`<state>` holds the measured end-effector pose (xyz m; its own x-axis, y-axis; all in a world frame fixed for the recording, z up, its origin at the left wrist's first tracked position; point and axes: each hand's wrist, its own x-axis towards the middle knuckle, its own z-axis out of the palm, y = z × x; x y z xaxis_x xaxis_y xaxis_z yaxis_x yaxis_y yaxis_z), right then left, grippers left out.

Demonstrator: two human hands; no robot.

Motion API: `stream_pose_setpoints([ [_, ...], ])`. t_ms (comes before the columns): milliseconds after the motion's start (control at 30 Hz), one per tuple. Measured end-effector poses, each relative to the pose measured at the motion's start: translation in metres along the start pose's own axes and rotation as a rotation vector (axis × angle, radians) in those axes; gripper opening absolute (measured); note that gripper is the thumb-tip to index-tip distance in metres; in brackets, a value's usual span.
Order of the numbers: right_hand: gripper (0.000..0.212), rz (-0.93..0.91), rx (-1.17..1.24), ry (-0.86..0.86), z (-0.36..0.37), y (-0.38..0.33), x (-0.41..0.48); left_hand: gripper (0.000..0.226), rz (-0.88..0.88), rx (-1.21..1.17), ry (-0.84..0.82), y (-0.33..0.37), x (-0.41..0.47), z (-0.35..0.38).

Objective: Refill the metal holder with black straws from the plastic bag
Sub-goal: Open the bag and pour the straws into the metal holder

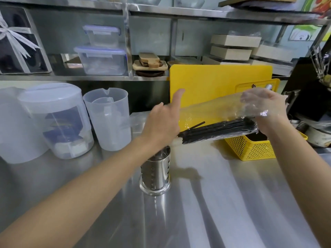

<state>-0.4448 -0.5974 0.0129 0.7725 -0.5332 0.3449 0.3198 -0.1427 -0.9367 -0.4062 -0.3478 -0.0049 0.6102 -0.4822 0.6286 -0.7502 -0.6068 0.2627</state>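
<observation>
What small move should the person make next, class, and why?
Probably the left hand should pinch the black straws poking out of the clear plastic bag; the right hand holds its far end, and the perforated metal holder below looks empty.

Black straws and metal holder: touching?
Apart. Head view: the black straws lie in the plastic bag held up by the right hand; counter shows between their ends and the rim of the metal holder.
</observation>
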Motion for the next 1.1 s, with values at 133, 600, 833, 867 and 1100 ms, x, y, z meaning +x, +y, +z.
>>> stream_pose_setpoints([
  [133,0.018,-0.052,-0.054,-0.012,0.005,0.0,0.003,0.039,-0.05,-0.057,0.055,-0.005,0.015,-0.007],
  [600,0.005,0.021,-0.108,-0.09,-0.008,0.026,0.007,0.035,-0.284,-0.268,-0.225,-0.013,0.045,0.011],
  [833,0.021,0.171,-0.123,-0.174,-0.018,0.052,-0.003,0.034,-0.352,-0.291,-0.182,-0.024,0.044,0.013],
  [867,0.023,0.189,-0.109,-0.187,-0.02,0.056,-0.005,0.029,-0.352,-0.292,-0.175,-0.025,0.043,0.013],
  [1100,0.018,0.153,-0.065,-0.116,-0.027,0.073,-0.012,0.031,-0.352,-0.296,-0.138,-0.03,0.039,0.013],
])
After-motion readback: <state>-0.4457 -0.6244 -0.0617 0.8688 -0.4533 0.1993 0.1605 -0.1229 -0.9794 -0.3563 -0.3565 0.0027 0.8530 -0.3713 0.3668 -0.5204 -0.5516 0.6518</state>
